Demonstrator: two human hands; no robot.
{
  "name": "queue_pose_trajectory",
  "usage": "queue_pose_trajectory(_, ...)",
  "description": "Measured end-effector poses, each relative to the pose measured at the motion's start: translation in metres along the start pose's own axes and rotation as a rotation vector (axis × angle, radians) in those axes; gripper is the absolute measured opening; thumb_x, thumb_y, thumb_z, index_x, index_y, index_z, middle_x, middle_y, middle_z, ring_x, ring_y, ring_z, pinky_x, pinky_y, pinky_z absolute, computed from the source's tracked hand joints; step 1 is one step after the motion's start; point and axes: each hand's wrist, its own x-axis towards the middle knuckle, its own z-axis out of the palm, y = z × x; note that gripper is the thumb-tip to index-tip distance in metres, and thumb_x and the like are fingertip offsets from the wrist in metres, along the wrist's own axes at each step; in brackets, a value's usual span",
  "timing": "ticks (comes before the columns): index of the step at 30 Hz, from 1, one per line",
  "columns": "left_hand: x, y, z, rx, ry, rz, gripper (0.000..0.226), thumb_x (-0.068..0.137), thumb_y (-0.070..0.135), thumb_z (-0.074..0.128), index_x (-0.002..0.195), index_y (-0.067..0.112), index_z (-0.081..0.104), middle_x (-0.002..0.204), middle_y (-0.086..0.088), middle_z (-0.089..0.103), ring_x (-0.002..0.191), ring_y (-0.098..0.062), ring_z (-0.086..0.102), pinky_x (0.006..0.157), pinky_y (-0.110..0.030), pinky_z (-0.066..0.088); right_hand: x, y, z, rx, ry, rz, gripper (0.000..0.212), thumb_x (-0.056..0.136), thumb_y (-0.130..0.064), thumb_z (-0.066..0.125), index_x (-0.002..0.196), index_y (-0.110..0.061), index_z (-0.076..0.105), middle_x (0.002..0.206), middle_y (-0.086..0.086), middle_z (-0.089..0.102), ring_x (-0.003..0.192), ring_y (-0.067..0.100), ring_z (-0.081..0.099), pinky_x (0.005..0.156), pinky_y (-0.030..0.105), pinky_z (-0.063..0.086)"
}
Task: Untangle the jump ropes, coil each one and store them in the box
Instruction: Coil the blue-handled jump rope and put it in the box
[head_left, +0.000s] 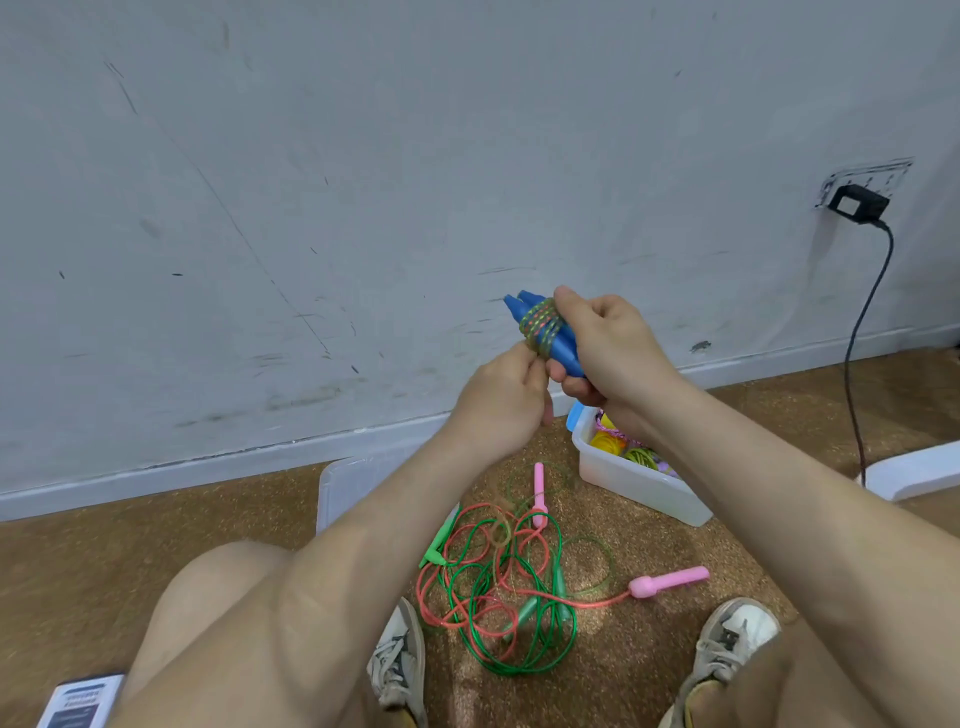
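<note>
My right hand (608, 343) grips two blue handles (558, 345) held together, with a multicoloured braided rope (540, 325) wound around them. My left hand (501, 400) pinches the rope's end just below the winding. On the floor between my feet lies a tangle of pink and green ropes (498, 582), with pink handles (670, 581) and green handles (441, 540) sticking out. A clear plastic box (634, 483) stands behind the tangle, partly hidden by my right forearm, holding coiled yellow and pink ropes.
The box's clear lid (353, 483) lies flat near the wall. A black cable (857, 338) hangs from a wall plug at the right. A white object (914, 467) lies at the right edge. A printed card (78, 701) sits bottom left.
</note>
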Motion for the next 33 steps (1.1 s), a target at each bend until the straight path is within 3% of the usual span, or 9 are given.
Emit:
queue_pose_trajectory(4,-0.007,-0.005,-0.005,0.509,0.014,0.200,0.014,0.098,0.025,0.045,0.100,0.016,0.055,0.092,-0.009,0.067,0.088,-0.029,0.060,0.068,-0.035,0.041,0.006,0.004,-0.006,-0.143,0.027,-0.005,0.035,0.098,-0.038,0.048,0.075,-0.015,0.038,0.059,0.016,0.053,0.033,0.015,0.038,0.037,0.019,0.024)
queue_pose_trajectory(9,-0.015,0.003,-0.012,0.831,0.208,0.495,0.016,0.090,0.017,0.052,0.101,0.018,0.063,0.085,-0.006,0.065,0.081,-0.031,0.061,0.059,-0.033,0.035,0.012,0.008,-0.012,-0.352,0.045,-0.111,0.028,0.097,-0.037,0.052,0.092,-0.016,0.035,0.071,0.012,0.058,0.037,0.009,0.049,0.037,0.021,0.037)
queue_pose_trajectory(12,-0.013,0.005,-0.020,0.705,0.286,0.602,0.015,0.086,0.019,0.055,0.087,0.015,0.069,0.075,-0.005,0.066,0.072,-0.030,0.063,0.057,-0.036,0.043,0.013,0.008,-0.016,-0.504,-0.025,-0.179,0.027,0.095,-0.037,0.056,0.089,-0.014,0.043,0.068,0.009,0.063,0.048,0.016,0.056,0.047,0.028,0.044)
queue_pose_trajectory(15,-0.013,0.005,-0.026,0.506,0.315,0.493,0.011,0.083,0.025,0.066,0.089,0.020,0.073,0.082,-0.001,0.070,0.080,-0.022,0.062,0.070,-0.037,0.048,0.015,0.010,-0.017,-0.706,-0.042,-0.260,0.025,0.089,-0.037,0.064,0.083,-0.013,0.059,0.073,0.002,0.063,0.067,0.018,0.059,0.059,0.032,0.047)
queue_pose_trajectory(17,-0.011,0.004,-0.027,0.423,0.302,0.415,0.010,0.081,0.026,0.072,0.090,0.022,0.075,0.083,0.002,0.071,0.079,-0.017,0.061,0.072,-0.032,0.047,0.013,0.013,-0.015,-0.766,-0.054,-0.293,0.026,0.090,-0.037,0.063,0.078,-0.015,0.063,0.071,-0.003,0.061,0.066,0.012,0.054,0.056,0.027,0.040)
queue_pose_trajectory(21,-0.008,0.004,-0.033,0.272,0.164,0.241,0.008,0.075,0.023,0.079,0.081,0.020,0.075,0.073,0.014,0.066,0.065,0.004,0.056,0.065,-0.010,0.040,0.008,0.012,-0.013,-0.904,-0.112,-0.375,0.018,0.096,-0.030,0.054,0.087,-0.016,0.061,0.075,-0.004,0.057,0.073,0.014,0.050,0.056,0.027,0.031)
queue_pose_trajectory(24,-0.008,0.004,-0.041,0.195,0.029,0.189,0.012,0.067,0.024,0.084,0.071,0.024,0.073,0.064,0.013,0.066,0.060,0.006,0.056,0.063,-0.011,0.042,0.004,0.008,-0.018,-0.977,-0.257,-0.379,0.012,0.098,-0.023,0.051,0.090,-0.018,0.059,0.086,-0.004,0.054,0.083,0.014,0.048,0.063,0.025,0.028)
queue_pose_trajectory(28,-0.006,0.006,-0.050,0.095,-0.064,0.055,0.026,0.058,0.031,0.089,0.068,0.014,0.071,0.058,0.000,0.067,0.050,-0.007,0.054,0.056,-0.029,0.047,-0.005,-0.005,-0.027,-0.824,-0.474,-0.262,0.010,0.097,-0.019,0.053,0.096,-0.015,0.062,0.077,-0.008,0.058,0.064,0.008,0.053,0.059,0.016,0.042)
queue_pose_trajectory(33,-0.005,0.001,-0.061,-0.022,-0.416,0.012,0.023,0.070,0.033,0.081,0.064,0.013,0.071,0.051,-0.002,0.056,0.048,-0.012,0.040,0.047,-0.021,0.031,-0.012,-0.008,-0.034,-0.562,-0.723,-0.112,0.007,0.096,-0.009,0.057,0.100,-0.013,0.061,0.081,0.006,0.062,0.066,0.020,0.055,0.064,0.030,0.047)
